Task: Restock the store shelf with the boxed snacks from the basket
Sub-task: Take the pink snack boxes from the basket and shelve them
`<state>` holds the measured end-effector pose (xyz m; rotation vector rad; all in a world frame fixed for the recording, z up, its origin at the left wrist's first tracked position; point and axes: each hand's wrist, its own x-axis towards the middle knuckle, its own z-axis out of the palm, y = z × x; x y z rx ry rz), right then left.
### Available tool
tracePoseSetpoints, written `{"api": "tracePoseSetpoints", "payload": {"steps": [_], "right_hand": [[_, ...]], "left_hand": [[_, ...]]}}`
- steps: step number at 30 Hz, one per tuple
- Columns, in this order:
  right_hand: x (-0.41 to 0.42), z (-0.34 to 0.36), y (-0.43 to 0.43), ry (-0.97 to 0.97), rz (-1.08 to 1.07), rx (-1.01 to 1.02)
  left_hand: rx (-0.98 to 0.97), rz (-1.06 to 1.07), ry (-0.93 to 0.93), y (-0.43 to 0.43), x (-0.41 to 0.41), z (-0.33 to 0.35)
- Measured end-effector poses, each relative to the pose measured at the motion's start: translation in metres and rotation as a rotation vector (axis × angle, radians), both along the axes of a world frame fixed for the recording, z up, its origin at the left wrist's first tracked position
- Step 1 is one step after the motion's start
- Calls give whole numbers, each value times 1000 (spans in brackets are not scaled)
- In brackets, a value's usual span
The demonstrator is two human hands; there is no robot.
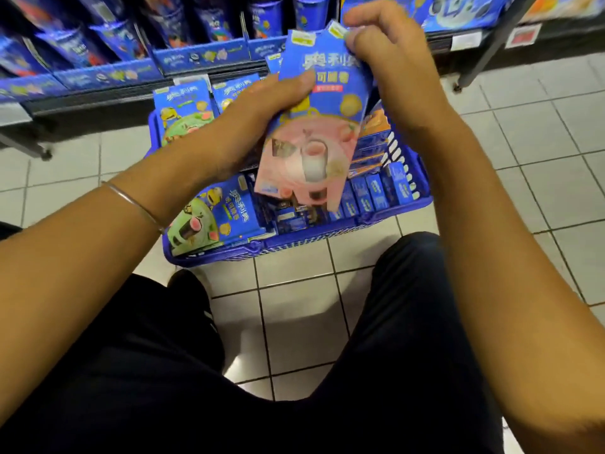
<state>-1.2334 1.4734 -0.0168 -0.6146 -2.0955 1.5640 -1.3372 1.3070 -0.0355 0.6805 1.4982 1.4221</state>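
A blue plastic basket (327, 239) stands on the tiled floor in front of the shelf (203, 65). Above it I hold a stack of blue-and-pink snack boxes (314, 136), tilted. My left hand (262, 116) grips the stack's left side, thumb across the front. My right hand (386, 57) pinches the top edge of the boxes. Blue-and-green snack boxes (209, 217) lie in the basket's near left corner, and another green box (185, 109) stands at the far left. Small blue boxes (376, 191) fill the right side.
The low shelf holds rows of blue snack boxes (111, 37) behind a blue printed front strip. Price tags (466, 40) hang on the shelf edge at the right. My knees in dark trousers (393, 322) flank the basket, with a dark shoe (196, 296) near it.
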Motion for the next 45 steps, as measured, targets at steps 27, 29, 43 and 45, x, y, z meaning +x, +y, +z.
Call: {"api": "tracePoseSetpoints", "payload": {"steps": [27,29,43,45], "right_hand": [[17,-60,-30,-162,-49,-440],[23,-89,-20,-387,-104,-185],[20,-162,-36,-1233,-5,523],[19,-162,-36,-1252,8,531]], "left_hand": [[-69,359,-257,-16,12,10],[-68,374,-265,-19,9,11],[-124,293,-215,-16,12,14],[-131,301,-192,-15,13,14]]}}
